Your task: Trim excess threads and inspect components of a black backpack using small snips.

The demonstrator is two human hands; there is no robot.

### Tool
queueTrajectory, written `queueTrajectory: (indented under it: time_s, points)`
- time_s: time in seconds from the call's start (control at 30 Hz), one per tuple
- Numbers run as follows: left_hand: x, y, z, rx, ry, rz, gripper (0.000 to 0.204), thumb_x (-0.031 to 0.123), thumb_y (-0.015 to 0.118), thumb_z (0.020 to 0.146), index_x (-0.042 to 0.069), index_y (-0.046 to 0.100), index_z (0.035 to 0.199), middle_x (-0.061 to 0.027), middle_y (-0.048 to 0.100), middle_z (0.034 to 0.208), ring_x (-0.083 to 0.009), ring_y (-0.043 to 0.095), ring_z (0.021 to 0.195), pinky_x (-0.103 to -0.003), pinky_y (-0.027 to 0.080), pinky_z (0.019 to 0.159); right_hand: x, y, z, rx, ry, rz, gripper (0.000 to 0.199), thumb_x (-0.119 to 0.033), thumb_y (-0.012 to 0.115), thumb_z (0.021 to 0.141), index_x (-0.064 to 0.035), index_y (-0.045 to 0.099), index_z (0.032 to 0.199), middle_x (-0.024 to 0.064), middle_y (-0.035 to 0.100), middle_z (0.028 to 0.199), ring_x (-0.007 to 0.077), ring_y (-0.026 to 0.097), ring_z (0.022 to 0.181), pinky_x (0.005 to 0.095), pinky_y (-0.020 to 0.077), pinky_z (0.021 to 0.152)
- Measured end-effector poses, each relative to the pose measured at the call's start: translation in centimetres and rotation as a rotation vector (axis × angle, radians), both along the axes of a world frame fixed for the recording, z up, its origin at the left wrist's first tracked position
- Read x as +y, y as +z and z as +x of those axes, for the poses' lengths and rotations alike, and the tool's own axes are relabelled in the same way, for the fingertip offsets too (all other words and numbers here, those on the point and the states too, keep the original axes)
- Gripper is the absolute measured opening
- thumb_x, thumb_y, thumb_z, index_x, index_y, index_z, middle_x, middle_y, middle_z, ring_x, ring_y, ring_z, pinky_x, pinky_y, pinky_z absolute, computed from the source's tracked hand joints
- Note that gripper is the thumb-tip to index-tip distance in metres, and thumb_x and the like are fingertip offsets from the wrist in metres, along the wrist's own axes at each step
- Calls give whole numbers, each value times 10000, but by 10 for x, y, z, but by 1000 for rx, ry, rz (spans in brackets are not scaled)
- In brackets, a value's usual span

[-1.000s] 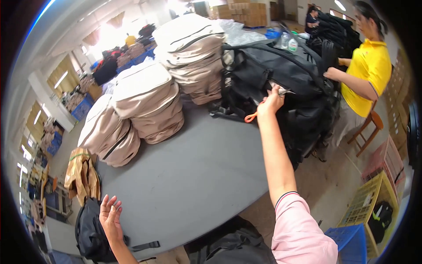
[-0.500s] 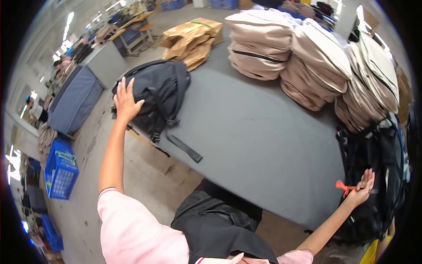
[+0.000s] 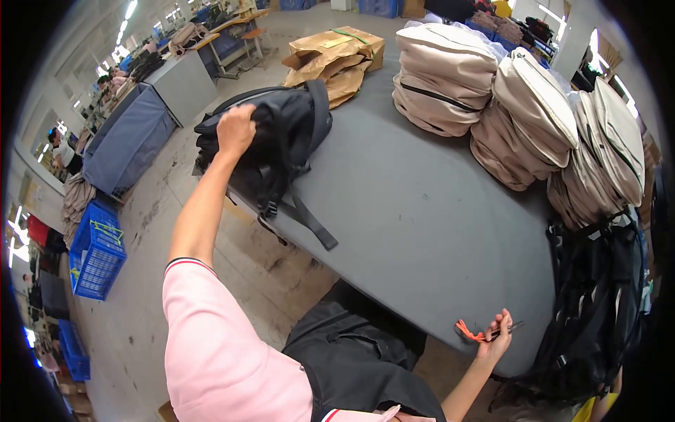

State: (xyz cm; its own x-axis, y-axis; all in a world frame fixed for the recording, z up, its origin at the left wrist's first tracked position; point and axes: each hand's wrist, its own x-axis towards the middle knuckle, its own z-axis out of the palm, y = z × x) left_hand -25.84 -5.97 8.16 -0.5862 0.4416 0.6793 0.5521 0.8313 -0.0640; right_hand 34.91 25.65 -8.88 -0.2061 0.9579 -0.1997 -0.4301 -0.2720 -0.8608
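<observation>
A black backpack (image 3: 285,133) lies at the far left end of the grey table (image 3: 415,232), its straps loose and one strap end trailing over the tabletop. My left hand (image 3: 236,132) is closed on the backpack's upper side, gripping its fabric; the exact part held is hidden under the fingers. Over the table's near right corner, my right hand (image 3: 498,336) holds small thread snips (image 3: 517,326) with the pointed metal end showing past the fingers. A bright orange cord (image 3: 467,332) hangs from them on the other side of the hand.
Three stacks of beige backpacks (image 3: 524,119) stand along the table's far right edge. Black backpacks (image 3: 594,295) hang or lie at the right end. A crumpled brown paper package (image 3: 337,60) sits at the far end. Blue crates (image 3: 98,250) stand on the floor at left.
My left hand has gone from spread fingers to a closed grip on the backpack. My right hand has moved left, from the black backpacks to over the table corner.
</observation>
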Motion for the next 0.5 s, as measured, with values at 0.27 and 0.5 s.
queueTrajectory:
  time_s: [0.27,0.5]
  points:
    - [75,76,227,141,-716,-29,129,109,607,540,93,545,653,-74,490,595,-251,510,553,-363,407,463,-21,38,-6,-15,-30,63,196,-161,519,955,-3,570,1059,49,615,789,58,528,550,163,329,327]
    - [98,-78,451,-961,-1441,-602,435,375,688,728,-22,563,855,-174,614,740,-317,651,684,-384,525,559,-23,93,-52,-10,92,295,194,-164,534,951,-11,580,1062,46,610,788,50,510,537,156,297,350]
